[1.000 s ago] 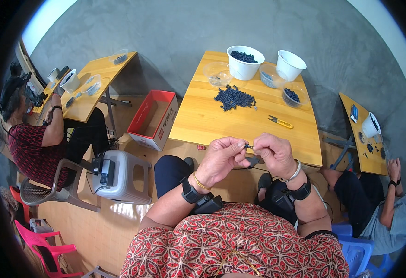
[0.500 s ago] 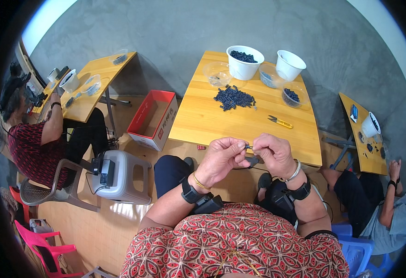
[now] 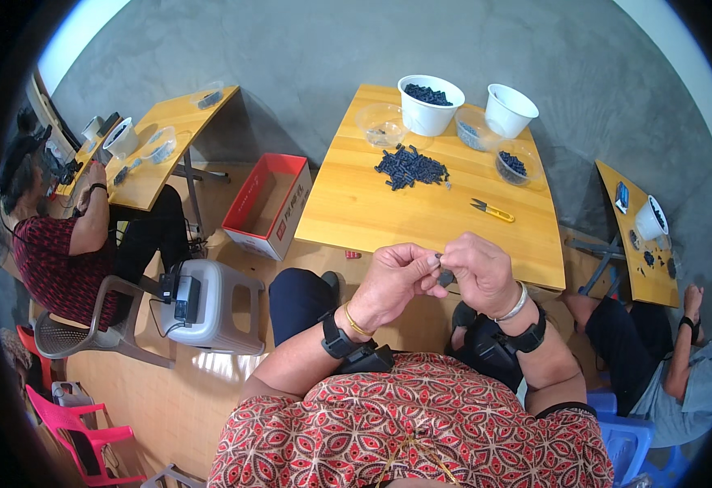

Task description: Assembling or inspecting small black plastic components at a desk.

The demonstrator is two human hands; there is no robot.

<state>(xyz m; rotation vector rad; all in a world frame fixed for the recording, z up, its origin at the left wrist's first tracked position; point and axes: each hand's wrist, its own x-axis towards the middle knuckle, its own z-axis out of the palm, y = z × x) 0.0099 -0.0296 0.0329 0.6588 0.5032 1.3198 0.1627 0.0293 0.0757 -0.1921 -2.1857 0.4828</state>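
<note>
My left hand point(image 3: 398, 278) and my right hand point(image 3: 479, 272) meet just off the front edge of the yellow wooden table point(image 3: 356, 215). Thumb and fingers of the left are pinched on a small dark piece point(image 3: 438, 256), mostly covered by fingertips. Right beside it, the right hand's fingers are closed against the same spot; what they grip is hidden. On the tabletop beyond lies a pile of short dark-blue cylindrical pieces point(image 3: 410, 167). To its right rest yellow-handled thread snips point(image 3: 494, 211).
At the table's back stand a white bucket point(image 3: 427, 120) of dark pieces, another white bucket point(image 3: 509, 124) and clear plastic bowls point(image 3: 379, 137). A red-and-white box point(image 3: 287, 224) sits on the floor, left. Grey stool point(image 3: 218, 305) nearby. Other people work at tables on both sides.
My fingertips have drawn closer together, and the small dark piece between them now shows less. The things on my table stay where they were.
</note>
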